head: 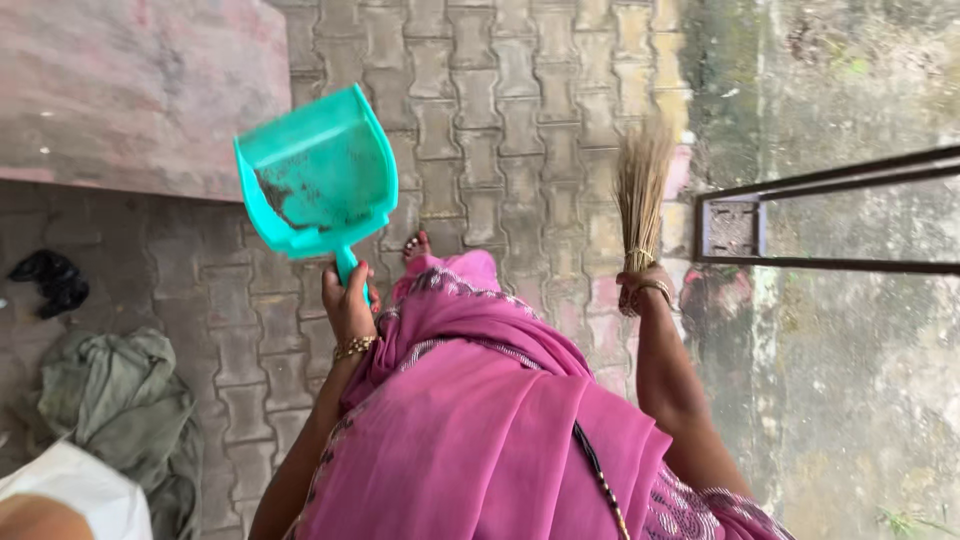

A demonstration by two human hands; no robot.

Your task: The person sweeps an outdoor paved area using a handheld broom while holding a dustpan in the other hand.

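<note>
Dustpan (pixel 318 175) of turquoise plastic, dark dirt streaking its scoop, stands tilted above the left hand (pixel 346 305), whose grip is wrapped tight around the short handle. Right hand (pixel 643 287) has its grip clenched on the bound neck of a straw broom (pixel 641 190), bristles fanning upward over the paving floor (pixel 480 90).
</note>
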